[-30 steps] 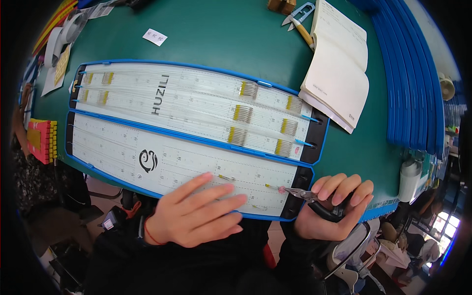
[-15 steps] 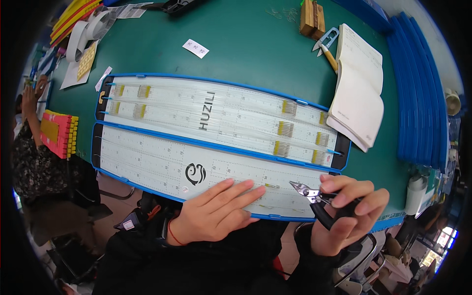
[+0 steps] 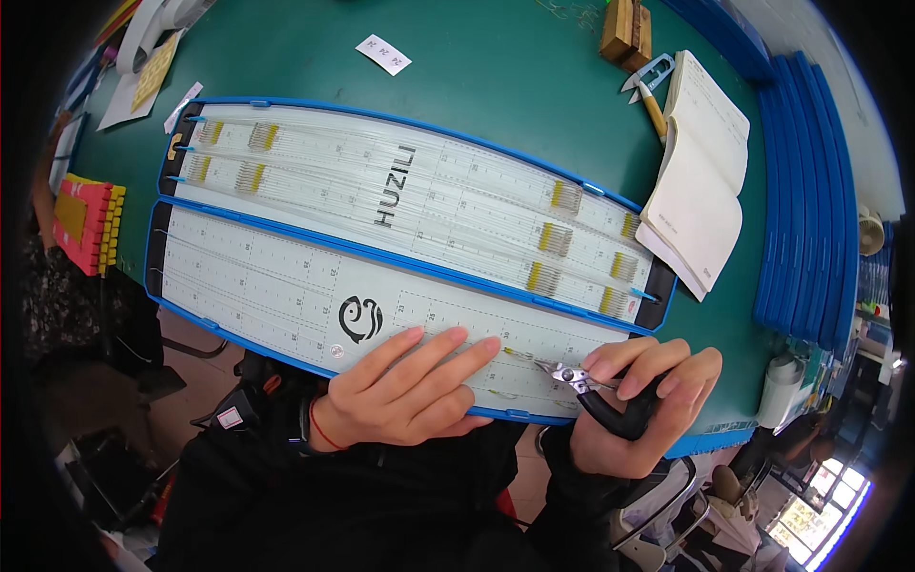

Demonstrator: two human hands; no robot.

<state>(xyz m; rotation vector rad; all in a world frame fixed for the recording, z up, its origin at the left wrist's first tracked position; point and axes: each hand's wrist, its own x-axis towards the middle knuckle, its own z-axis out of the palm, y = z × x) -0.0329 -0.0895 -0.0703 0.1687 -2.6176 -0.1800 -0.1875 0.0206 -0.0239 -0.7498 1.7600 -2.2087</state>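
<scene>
A long blue-edged fishing-leader case lies unfolded in front of me, with white ruled panels inside. My left hand rests palm down on its nearer panel, fingers stretched out. In my right hand is a pair of cutting pliers with silver jaws and black handles. Their tips point left, close to a small yellow-bound fish hook beside my left fingertips; whether they touch it or its line I cannot tell. Another small hook lies nearer me. Several rows of yellow-bound hooks with thin lines fill the farther panel.
An open notebook overlaps the case's far right corner. Thread snips, a yellow pen and a wooden block lie beyond. Blue cases stand stacked at right. A pink-and-yellow stack sits at left, near another person's arm.
The pliers have moved left, bringing their tips closer to the yellow-bound hook. My left hand stays flat on the panel. The whole view has shifted slightly.
</scene>
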